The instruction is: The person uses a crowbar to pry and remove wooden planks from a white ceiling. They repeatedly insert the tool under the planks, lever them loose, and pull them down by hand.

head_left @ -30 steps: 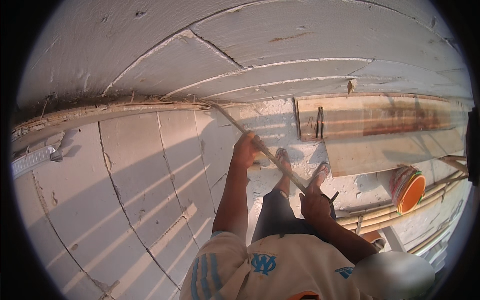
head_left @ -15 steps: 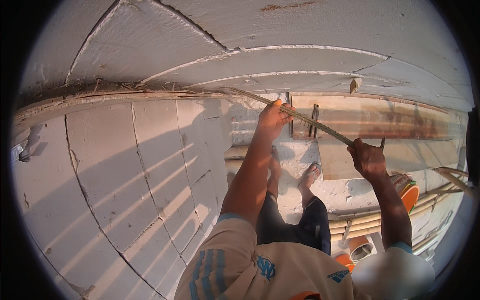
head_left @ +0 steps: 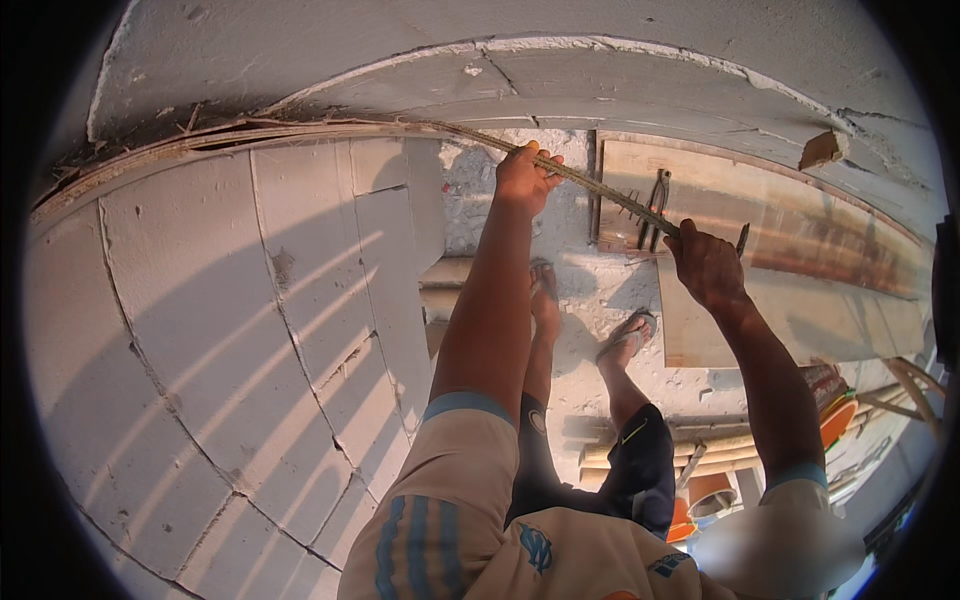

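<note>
A ribbed steel rebar (head_left: 600, 187) slants down from the top edge of the block wall to my right hand. My left hand (head_left: 527, 180) is closed on it partway along, thumb above the bar. My right hand (head_left: 710, 263) grips its lower end in a fist, and a short bent tip (head_left: 743, 238) sticks up past the knuckles. At its upper end the rebar meets thin wooden strips (head_left: 300, 130) along the wall top. A pair of pincers (head_left: 657, 208) lies on a plywood board (head_left: 760, 205) beneath the bar.
A light block wall (head_left: 220, 330) stands on my left, another block surface (head_left: 400, 85) runs along the top of the view. A second board (head_left: 760, 320) lies below the first. Bamboo poles (head_left: 690, 458) and orange buckets (head_left: 840, 422) are at lower right. Rubble covers the floor (head_left: 575, 330).
The view has shifted, so the wall top, boards and pincers appear in different places. Both hands keep their hold on the rebar, and my feet show more fully.
</note>
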A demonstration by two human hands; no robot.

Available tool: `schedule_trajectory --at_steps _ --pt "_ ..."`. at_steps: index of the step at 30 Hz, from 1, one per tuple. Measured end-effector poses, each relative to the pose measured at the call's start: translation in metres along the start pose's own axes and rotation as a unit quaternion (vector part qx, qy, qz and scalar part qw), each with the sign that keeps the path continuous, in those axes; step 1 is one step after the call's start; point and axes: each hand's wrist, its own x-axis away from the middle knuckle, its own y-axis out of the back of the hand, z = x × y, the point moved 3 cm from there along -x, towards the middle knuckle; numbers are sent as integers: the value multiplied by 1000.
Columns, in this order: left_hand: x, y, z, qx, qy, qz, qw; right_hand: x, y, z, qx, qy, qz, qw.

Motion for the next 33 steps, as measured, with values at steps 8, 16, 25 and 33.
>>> schedule_trajectory --at_steps 8,16,25,33 --pt "80 89 4 -89 16 -58 994 90 32 168 -350 -203 319 857" --pt "45 -7 31 12 -14 24 1000 55 25 -8 -274 -111 91 951" --pt "114 -64 -20 73 -88 66 991 6 72 -66 -248 -81 134 956" --pt "112 -17 -48 78 -78 -26 994 6 75 28 -377 -133 216 891"
